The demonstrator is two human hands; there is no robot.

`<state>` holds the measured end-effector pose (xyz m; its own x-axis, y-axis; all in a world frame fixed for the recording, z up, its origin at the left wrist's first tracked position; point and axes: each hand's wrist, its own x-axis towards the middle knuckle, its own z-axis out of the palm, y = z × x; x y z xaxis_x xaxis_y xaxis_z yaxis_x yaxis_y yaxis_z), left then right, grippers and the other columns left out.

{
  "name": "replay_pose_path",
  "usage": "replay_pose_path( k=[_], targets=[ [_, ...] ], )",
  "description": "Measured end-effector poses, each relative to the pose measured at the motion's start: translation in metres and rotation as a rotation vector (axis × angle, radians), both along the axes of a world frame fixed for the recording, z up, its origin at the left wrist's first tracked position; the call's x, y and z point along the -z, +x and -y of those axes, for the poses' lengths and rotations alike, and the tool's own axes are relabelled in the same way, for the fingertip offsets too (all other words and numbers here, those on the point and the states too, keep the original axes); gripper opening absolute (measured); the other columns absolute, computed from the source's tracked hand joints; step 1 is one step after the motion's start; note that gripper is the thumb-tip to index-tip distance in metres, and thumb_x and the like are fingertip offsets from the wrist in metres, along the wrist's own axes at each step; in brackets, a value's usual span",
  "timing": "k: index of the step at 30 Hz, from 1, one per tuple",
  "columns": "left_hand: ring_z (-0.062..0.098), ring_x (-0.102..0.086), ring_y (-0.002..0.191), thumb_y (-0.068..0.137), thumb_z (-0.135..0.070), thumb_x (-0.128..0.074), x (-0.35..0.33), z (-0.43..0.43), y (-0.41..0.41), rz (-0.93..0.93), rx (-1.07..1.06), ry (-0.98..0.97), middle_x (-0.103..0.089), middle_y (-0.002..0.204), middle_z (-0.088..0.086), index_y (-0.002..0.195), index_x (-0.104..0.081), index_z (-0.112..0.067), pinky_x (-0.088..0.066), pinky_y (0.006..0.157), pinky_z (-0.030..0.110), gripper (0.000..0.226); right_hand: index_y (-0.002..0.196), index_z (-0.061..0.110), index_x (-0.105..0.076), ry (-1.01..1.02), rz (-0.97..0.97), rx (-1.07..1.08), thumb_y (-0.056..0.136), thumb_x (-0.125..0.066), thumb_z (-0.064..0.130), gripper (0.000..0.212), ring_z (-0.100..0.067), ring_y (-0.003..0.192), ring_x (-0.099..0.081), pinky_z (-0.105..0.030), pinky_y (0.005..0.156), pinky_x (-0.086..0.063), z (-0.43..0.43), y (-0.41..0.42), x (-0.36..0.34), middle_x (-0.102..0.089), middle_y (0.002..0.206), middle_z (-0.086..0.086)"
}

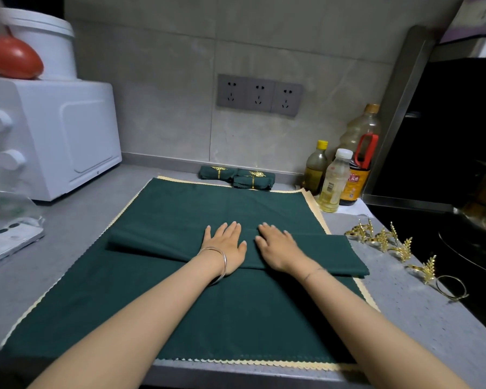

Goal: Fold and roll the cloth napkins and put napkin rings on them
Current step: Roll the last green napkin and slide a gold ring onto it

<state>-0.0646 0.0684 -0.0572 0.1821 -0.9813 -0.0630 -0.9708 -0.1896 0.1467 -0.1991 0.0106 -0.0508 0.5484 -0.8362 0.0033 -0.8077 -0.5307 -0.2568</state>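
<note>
A grey speckled stone countertop (418, 318) runs along a grey tiled wall (166, 66) with a grey three-outlet socket panel (260, 94). At left stands a white countertop oven (68, 136), and on top of it are a white lidded plastic bucket (45, 43) and a glossy red rounded object (11, 57). A white smartphone (9, 242) lies near a crumpled clear plastic bag (6, 209). At the back right stand four oil and sauce bottles (334, 181).

Dark green napkin (314, 249), gold leaf-patterned rings (387, 238)
</note>
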Motion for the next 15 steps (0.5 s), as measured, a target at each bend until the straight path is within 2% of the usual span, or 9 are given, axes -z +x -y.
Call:
replay_pose_path(
  k=[7,15],
  targets=[
    [0.017,0.007,0.146,0.099,-0.046,-0.014,0.001,-0.008,0.016,0.003,-0.115,-0.004,0.005,0.159,-0.004,0.151,-0.001,-0.018,0.006,0.116,0.053,0.061,0.152,0.015,-0.014,-0.04,-0.001,0.018,0.103,-0.019,0.037,0.054,-0.013,0.147,-0.004,-0.034,0.118,-0.001,0.001,0.008,0.013,-0.008,0.16,0.002],
    [0.019,0.007,0.146,0.099,-0.049,-0.012,0.003,-0.034,0.087,0.028,-0.279,0.007,0.005,0.159,-0.006,0.152,-0.001,-0.02,0.003,0.115,0.054,0.061,0.152,0.016,-0.013,-0.044,-0.007,0.012,0.103,-0.019,0.038,0.054,-0.012,0.147,-0.004,-0.033,0.118,-0.001,0.003,0.007,0.014,-0.007,0.16,0.003]
  ],
)
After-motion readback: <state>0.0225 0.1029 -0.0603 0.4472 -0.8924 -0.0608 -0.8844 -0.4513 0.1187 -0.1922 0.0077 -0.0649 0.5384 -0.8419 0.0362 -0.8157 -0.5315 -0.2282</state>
